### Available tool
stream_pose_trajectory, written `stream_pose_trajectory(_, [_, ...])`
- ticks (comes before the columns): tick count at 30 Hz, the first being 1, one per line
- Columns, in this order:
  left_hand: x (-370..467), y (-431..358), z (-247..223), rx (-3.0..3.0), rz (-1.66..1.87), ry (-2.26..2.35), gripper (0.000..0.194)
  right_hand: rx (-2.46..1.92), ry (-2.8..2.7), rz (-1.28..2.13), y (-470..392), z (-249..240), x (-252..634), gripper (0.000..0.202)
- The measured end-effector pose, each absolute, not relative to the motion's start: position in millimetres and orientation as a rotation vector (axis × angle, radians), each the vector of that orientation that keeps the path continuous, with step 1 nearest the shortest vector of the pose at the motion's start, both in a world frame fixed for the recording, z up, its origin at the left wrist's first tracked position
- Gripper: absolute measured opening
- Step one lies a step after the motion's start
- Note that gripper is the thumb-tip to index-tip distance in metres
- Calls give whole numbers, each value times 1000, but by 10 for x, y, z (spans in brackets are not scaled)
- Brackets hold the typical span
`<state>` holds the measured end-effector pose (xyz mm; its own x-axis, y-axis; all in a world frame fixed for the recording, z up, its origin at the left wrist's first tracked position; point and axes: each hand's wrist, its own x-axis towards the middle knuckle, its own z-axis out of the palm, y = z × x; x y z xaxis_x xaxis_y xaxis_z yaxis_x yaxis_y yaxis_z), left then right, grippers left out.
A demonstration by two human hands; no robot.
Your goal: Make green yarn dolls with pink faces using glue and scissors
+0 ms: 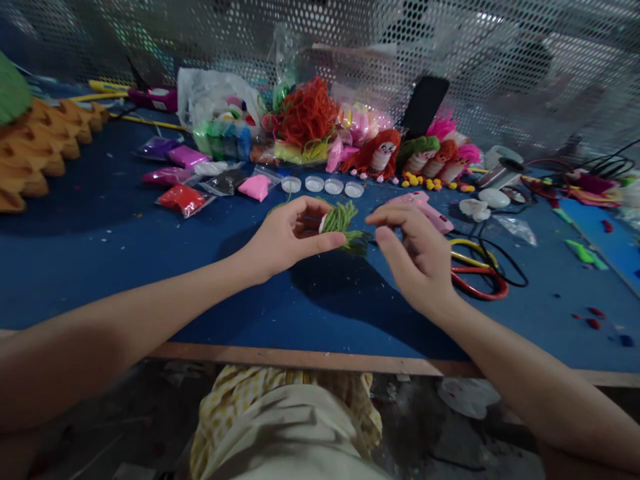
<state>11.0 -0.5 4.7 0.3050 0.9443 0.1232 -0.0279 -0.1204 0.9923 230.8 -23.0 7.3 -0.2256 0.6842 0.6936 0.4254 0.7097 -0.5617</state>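
Observation:
My left hand (293, 233) is closed around a bundle of green yarn (340, 220) with a small white part at its base, most of which my fingers hide. The loose strands point right, toward my right hand (417, 253). That hand hovers just beside the yarn ends, thumb and forefinger a little apart, with nothing visible between them. Right behind it lies a pink glue gun (433, 213). Scissors with a red handle loop (483, 292) and a yellow one lie by my right wrist, partly covered. Several small clear round lids (314, 184) sit in a row beyond my left hand.
Yarn-haired dolls (385, 152) stand along the back, near a dark phone (425, 105) and a heap of red yarn (309, 112). Bags of coloured clay (184, 199) lie at left, beside an orange egg tray (37, 150). A black cable (517, 267) loops at right.

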Motion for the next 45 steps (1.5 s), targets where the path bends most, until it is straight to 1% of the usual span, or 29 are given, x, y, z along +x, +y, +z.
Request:
stream_pose_trajectory(2, [106, -13, 46, 1492, 1042, 887, 55, -873, -1932, 408, -270, 93, 2270, 9])
stream_pose_trajectory(5, [93, -21, 30, 1594, 1019, 875, 56, -893, -1887, 617, -303, 97, 2219, 7])
stream_pose_trajectory(14, [62, -74, 26, 1722, 956, 826, 54, -1055, -1490, 1211, -278, 55, 2210, 21])
stream_pose_trajectory(19, [71, -111, 69, 1878, 1006, 909, 51, -1115, -1374, 1391, -270, 76, 2199, 30])
stream_pose_trajectory(22, [68, -128, 88, 1969, 1033, 947, 48, -1119, -1330, 1438, -267, 92, 2183, 30])
stream_pose_trajectory(26, [70, -131, 85, 1999, 1052, 961, 47, -1129, -1325, 1416, -258, 74, 2178, 27])
stream_pose_trajectory(30, [76, -101, 59, 1850, 1083, 949, 54, -1095, -1305, 1386, -245, 37, 2187, 30])
stream_pose_trajectory(34, [67, -55, 59, 1710, 1077, 935, 61, -1099, -1290, 1295, -227, 18, 2192, 28])
stream_pose_trajectory(37, [62, -21, 60, 1584, 1047, 907, 62, -1108, -1272, 1273, -216, 16, 2187, 27])
stream_pose_trajectory(42, [65, 31, 29, 1408, 1083, 908, 64, -1107, -1310, 1332, -227, 30, 2173, 32])
stream_pose_trajectory(45, [72, 48, 38, 1317, 1110, 939, 62, -1073, -1399, 1376, -241, 56, 2184, 33])
